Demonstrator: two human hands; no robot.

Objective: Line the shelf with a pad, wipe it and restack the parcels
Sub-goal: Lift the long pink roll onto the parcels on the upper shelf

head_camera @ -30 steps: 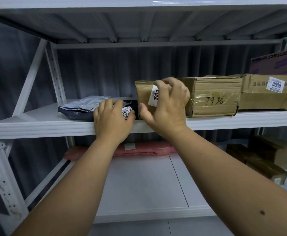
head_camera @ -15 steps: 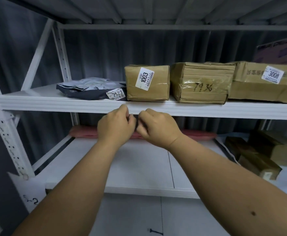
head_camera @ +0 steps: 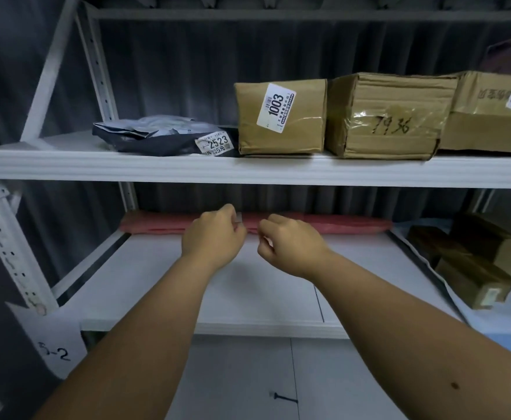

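The upper shelf (head_camera: pixel 248 171) holds four parcels in a row. A dark bag (head_camera: pixel 157 137) with a tag that says 2523 lies on the left. Just beside it stands a brown box (head_camera: pixel 281 116) with a 1003 tag. Next to that sits a bigger box (head_camera: pixel 387 116) with 7936 written on it. The last box (head_camera: pixel 490 113) is cut off at the right edge, so only part of its tag shows.

The lower shelf (head_camera: pixel 218 292) has a long pink roll (head_camera: pixel 324 224) lying along its back edge. It may be the pad, but that is hard to tell. Some brown boxes (head_camera: pixel 475 262) sit on the right, on a pale sheet.

The left hand (head_camera: pixel 213 234) and the right hand (head_camera: pixel 290 245) are stretched out in front of the pink roll, close together but not touching. Both hands have curled fingers. The left hand seems to pinch a small pale thing at its fingertips, but it is too small to make out. One cannot tell if the right hand holds anything.

Half a second ago the two hands were touching, just under the upper shelf. Now they are a bit lower and apart. A second ago they were up at the bag and the 1003 box.

A paper label (head_camera: pixel 55 354) on the left post reads something like 5-2.
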